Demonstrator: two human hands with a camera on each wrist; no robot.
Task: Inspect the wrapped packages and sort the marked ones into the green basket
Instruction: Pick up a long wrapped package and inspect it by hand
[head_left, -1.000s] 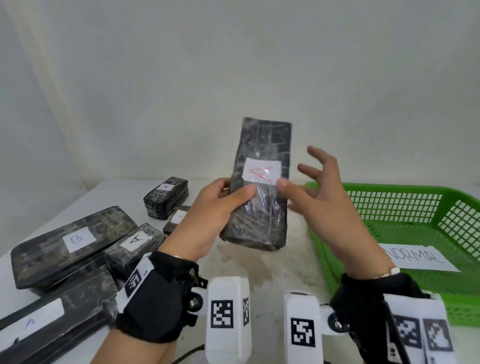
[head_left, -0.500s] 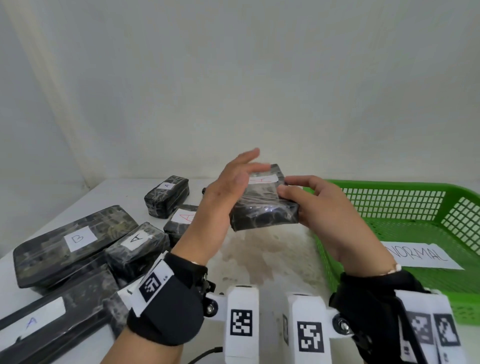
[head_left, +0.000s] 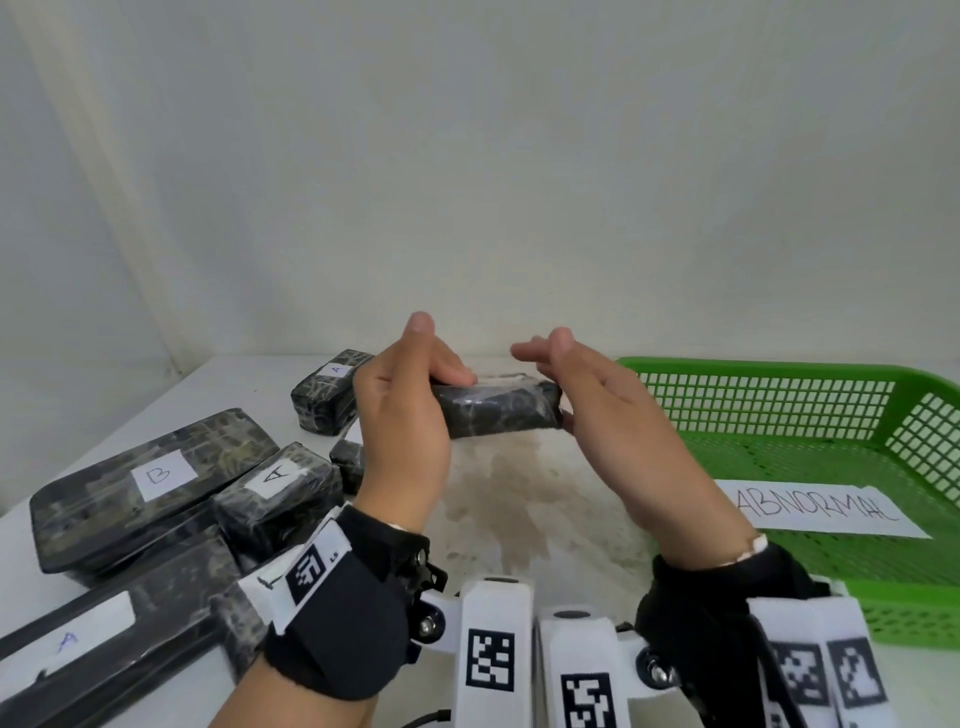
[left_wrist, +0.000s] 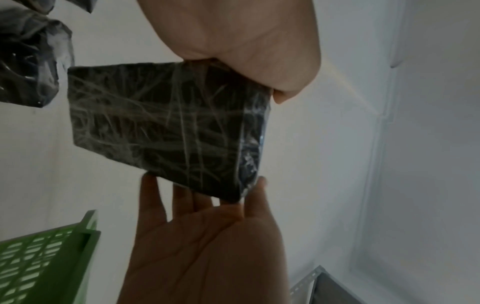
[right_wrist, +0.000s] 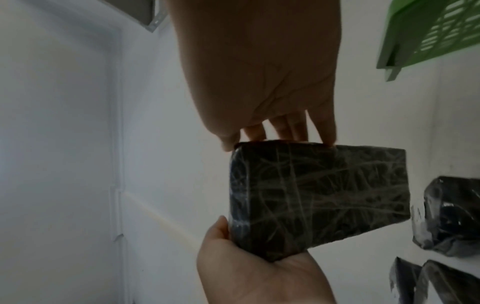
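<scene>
Two hands hold one package (head_left: 498, 413) between them, above the table (head_left: 519, 499) and just left of the basket (head_left: 779, 410). The left hand (head_left: 402, 410) has its fingers curled over the package's top left end, the thumb raised clear above. In the left wrist view, that hand's palm (left_wrist: 233, 41) presses the package (left_wrist: 166, 127) along one edge. The right hand (head_left: 602, 410) meets the package's right end with fingers nearly straight, lightly spread; in the right wrist view its fingertips (right_wrist: 327, 135) touch the near edge of the package (right_wrist: 317, 197) without wrapping round it. The package lies almost level, its dark film-wrapped side toward the head camera and a white label strip just showing on top; what the label says cannot be read.

Left of the hands, more wrapped packages lie on the table: a small one marked A (head_left: 327, 389) by the wall, a long one marked B (head_left: 150, 480), another A (head_left: 278, 483) touching it, and a long A (head_left: 93, 654) at the near left edge. One more (head_left: 348, 462) is partly hidden behind the left wrist. Inside the green basket lies a paper sheet (head_left: 826, 509) lettered ABNORMAL. A brownish stain (head_left: 498, 483) marks the table below the held package.
</scene>
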